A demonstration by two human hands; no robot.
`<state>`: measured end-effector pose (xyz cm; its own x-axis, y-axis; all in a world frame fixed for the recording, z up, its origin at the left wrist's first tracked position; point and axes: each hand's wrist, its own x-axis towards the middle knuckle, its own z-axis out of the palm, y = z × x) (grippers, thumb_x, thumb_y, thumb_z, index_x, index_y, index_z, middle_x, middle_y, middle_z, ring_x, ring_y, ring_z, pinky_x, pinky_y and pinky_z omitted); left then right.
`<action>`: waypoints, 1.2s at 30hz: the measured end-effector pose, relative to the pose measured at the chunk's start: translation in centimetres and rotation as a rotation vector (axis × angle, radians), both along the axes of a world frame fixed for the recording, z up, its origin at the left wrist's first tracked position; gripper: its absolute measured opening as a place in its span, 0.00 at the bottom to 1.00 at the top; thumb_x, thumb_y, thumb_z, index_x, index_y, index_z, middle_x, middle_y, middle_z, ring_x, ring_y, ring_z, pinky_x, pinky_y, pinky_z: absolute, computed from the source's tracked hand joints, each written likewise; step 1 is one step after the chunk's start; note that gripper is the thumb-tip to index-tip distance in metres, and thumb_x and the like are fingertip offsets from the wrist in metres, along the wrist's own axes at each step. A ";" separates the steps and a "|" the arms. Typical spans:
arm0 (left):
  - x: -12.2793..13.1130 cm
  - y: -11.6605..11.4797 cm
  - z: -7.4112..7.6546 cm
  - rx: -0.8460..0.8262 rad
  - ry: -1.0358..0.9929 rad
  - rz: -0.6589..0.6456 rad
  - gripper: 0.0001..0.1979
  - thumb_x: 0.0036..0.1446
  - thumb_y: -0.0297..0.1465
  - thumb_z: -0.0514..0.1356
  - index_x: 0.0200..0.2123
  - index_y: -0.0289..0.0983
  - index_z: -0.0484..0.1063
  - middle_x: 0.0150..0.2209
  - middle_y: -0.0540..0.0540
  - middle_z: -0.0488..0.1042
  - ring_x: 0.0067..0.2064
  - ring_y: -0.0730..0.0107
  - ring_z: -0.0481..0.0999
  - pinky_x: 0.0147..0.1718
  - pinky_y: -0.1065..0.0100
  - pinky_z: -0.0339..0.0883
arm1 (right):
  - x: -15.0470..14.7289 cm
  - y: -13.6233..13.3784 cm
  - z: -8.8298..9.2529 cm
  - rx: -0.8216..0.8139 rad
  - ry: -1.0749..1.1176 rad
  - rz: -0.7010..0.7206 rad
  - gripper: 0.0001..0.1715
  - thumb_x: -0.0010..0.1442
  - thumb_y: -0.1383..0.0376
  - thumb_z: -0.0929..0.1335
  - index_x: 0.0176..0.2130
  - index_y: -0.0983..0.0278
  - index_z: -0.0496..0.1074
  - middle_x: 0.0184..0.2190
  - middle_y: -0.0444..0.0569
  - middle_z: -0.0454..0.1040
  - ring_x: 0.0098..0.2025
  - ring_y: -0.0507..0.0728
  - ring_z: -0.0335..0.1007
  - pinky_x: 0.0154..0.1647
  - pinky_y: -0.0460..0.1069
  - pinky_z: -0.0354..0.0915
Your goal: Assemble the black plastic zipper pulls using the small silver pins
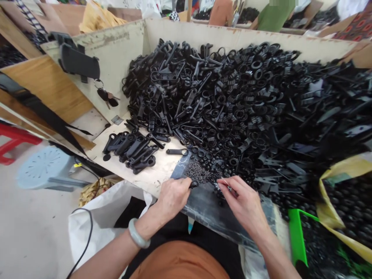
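My left hand (174,195), with a pale bangle on its wrist, is closed around a black plastic part (193,184); only its end shows past the fingers. To its right my right hand (242,199) pinches something thin and small between thumb and fingertips, too small to name. Both hands are over the dark work mat (203,203). Just beyond the fingertips lies a heap of tiny metal pieces (198,170), with small round black parts (215,164) around it. Left of these, finished-looking black lever-shaped parts (135,151) lie in a loose row, and a single one (176,152) sits apart.
A large pile of black plastic parts (203,97) fills the walled bench (136,35). At right are a green bin (297,232) and a yellow bag (328,186). A phone holder (78,62) and keys (107,97) hang left. A blue stool (43,166) stands on the floor.
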<state>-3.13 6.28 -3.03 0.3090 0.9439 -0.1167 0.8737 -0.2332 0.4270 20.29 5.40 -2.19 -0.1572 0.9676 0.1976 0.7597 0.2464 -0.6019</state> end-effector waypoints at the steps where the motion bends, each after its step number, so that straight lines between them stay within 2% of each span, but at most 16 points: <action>1: -0.2 -0.1 -0.1 0.020 -0.039 -0.007 0.08 0.63 0.26 0.55 0.36 0.41 0.74 0.33 0.44 0.80 0.34 0.60 0.79 0.33 0.66 0.62 | 0.0 -0.1 -0.2 -0.018 -0.018 0.000 0.15 0.72 0.58 0.63 0.41 0.58 0.78 0.37 0.46 0.77 0.32 0.54 0.73 0.34 0.48 0.65; 4: -0.6 -0.2 -0.1 0.098 -0.266 0.045 0.08 0.63 0.27 0.56 0.32 0.41 0.73 0.28 0.48 0.77 0.30 0.66 0.75 0.31 0.67 0.60 | 0.0 0.0 -0.4 -0.048 -0.101 -0.034 0.16 0.72 0.58 0.63 0.40 0.58 0.78 0.37 0.46 0.77 0.32 0.54 0.74 0.32 0.48 0.64; 7: -0.7 -0.2 0.3 0.084 -0.529 0.185 0.09 0.62 0.30 0.59 0.28 0.41 0.73 0.24 0.51 0.74 0.26 0.69 0.71 0.28 0.69 0.58 | 0.0 0.0 -0.3 -0.074 -0.167 -0.011 0.16 0.72 0.58 0.63 0.38 0.58 0.77 0.35 0.45 0.76 0.31 0.54 0.73 0.30 0.48 0.62; 12: -0.3 -0.8 1.1 -0.162 -0.844 0.400 0.09 0.62 0.37 0.62 0.34 0.38 0.78 0.31 0.49 0.80 0.25 0.72 0.71 0.26 0.71 0.62 | -0.9 -1.0 -0.1 -0.038 -0.365 0.070 0.15 0.71 0.61 0.64 0.34 0.58 0.75 0.33 0.45 0.74 0.35 0.55 0.74 0.31 0.48 0.61; 16: 0.1 -1.5 1.4 -0.309 -1.002 0.486 0.12 0.59 0.41 0.65 0.33 0.36 0.76 0.33 0.47 0.82 0.20 0.78 0.67 0.22 0.73 0.61 | -1.8 -1.5 -0.5 -0.023 -0.459 0.014 0.15 0.70 0.64 0.63 0.32 0.60 0.74 0.32 0.47 0.73 0.36 0.56 0.73 0.28 0.49 0.57; 19: 0.5 -1.9 1.5 -0.389 -1.108 0.567 0.13 0.56 0.40 0.67 0.33 0.35 0.73 0.31 0.47 0.82 0.18 0.80 0.66 0.21 0.73 0.60 | -2.1 -1.2 -0.5 -0.076 -0.253 -0.026 0.15 0.70 0.62 0.63 0.35 0.59 0.76 0.32 0.47 0.74 0.33 0.55 0.72 0.28 0.48 0.58; 23: 1.2 -2.6 1.9 -0.519 -1.233 0.638 0.18 0.54 0.41 0.67 0.43 0.36 0.71 0.29 0.48 0.81 0.18 0.77 0.70 0.20 0.74 0.58 | -2.6 -0.9 0.2 -0.217 0.343 0.003 0.17 0.68 0.53 0.67 0.38 0.60 0.81 0.30 0.46 0.73 0.28 0.54 0.67 0.28 0.48 0.63; 27: 2.0 -3.3 2.4 -0.516 -1.328 0.607 0.20 0.57 0.43 0.66 0.46 0.37 0.68 0.31 0.48 0.80 0.20 0.76 0.74 0.21 0.75 0.59 | -4.5 -1.5 0.5 -0.352 0.715 -0.027 0.18 0.63 0.50 0.72 0.37 0.61 0.82 0.32 0.48 0.77 0.34 0.56 0.72 0.35 0.49 0.68; 30: 2.2 -3.7 2.6 -0.451 -1.342 0.613 0.19 0.57 0.42 0.66 0.45 0.38 0.68 0.30 0.51 0.78 0.19 0.77 0.73 0.21 0.75 0.59 | -5.9 -1.9 0.2 -0.399 0.821 -0.039 0.18 0.62 0.50 0.73 0.37 0.61 0.82 0.33 0.49 0.78 0.38 0.58 0.75 0.41 0.52 0.71; 36: 1.9 -4.1 2.3 -0.341 -1.273 0.582 0.15 0.59 0.41 0.65 0.43 0.40 0.68 0.25 0.56 0.72 0.18 0.78 0.69 0.21 0.73 0.64 | -6.7 -2.1 0.0 -0.363 0.793 -0.055 0.17 0.61 0.51 0.74 0.36 0.62 0.83 0.32 0.50 0.78 0.35 0.57 0.74 0.36 0.50 0.70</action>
